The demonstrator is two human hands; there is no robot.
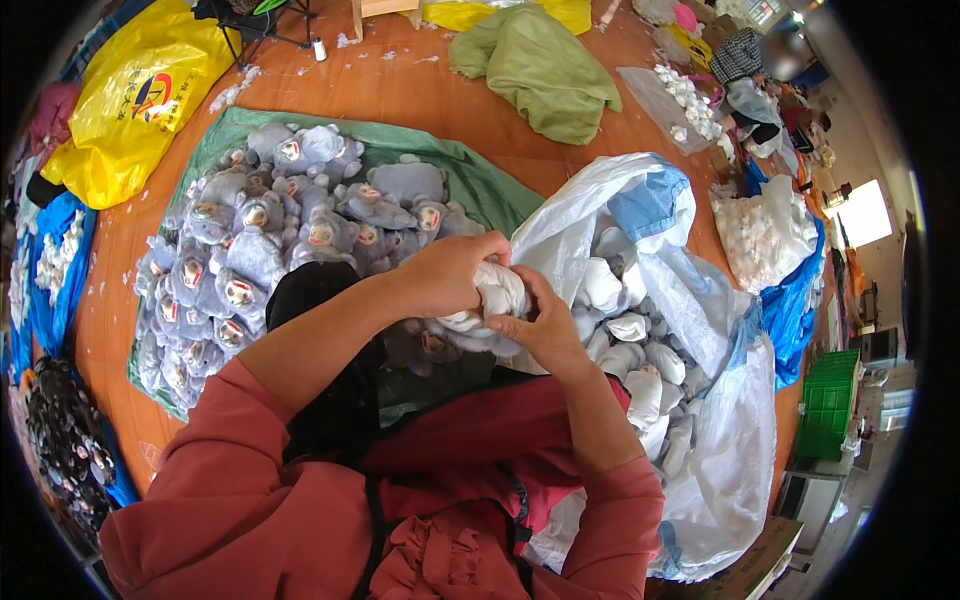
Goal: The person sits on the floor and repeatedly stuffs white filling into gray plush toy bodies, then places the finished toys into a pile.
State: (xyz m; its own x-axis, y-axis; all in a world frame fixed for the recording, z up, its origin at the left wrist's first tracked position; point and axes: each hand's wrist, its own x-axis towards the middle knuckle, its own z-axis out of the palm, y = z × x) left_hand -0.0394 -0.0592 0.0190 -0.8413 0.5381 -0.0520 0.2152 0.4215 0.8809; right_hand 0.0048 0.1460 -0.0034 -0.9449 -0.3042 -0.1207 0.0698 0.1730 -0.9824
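Note:
My left hand and my right hand both grip one small white and grey plush toy in front of my chest. The left hand closes over its top, the right hand holds it from below. Left of my hands lies a heap of several finished grey plush toys on a green cloth. To the right a large white woven sack stands open, filled with several white, inside-out toy skins. My red sleeves come up from the lower edge.
The floor is orange-brown. A yellow plastic bag lies at the far left, a crumpled green cloth at the top, white stuffing on blue sheets at the right, and a green crate beyond.

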